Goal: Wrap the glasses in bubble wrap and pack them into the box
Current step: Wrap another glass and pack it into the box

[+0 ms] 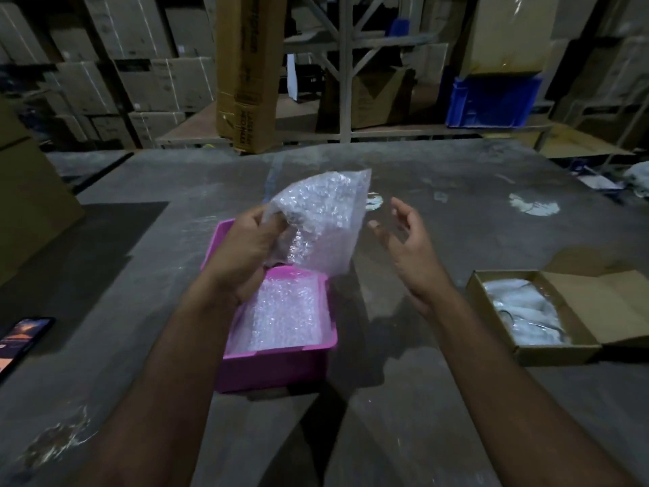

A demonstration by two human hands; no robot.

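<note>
Left fingers (272, 219) curl round a bubble-wrap sheet (323, 219), holding it up; whether glasses lie inside cannot be told. Right fingers (400, 212) are relaxed and hold nothing, just right of the sheet. Below the left hand (242, 251) sits a pink tray (274, 367) holding more wrap (284, 314). Right of the right hand (404, 240) stands an open cardboard box (551, 353) with wrapped bundles (519, 311). A phone (21, 339) lies far left.

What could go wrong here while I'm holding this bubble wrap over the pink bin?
The left hand alone pinches the bubble wrap sheet at one edge; the right hand is open and off it, so it may flop or slip into the pink bin. The cardboard box sits off to the right, so a wrapped pair could loosen on the way. The phone lies near the left forearm.
</note>
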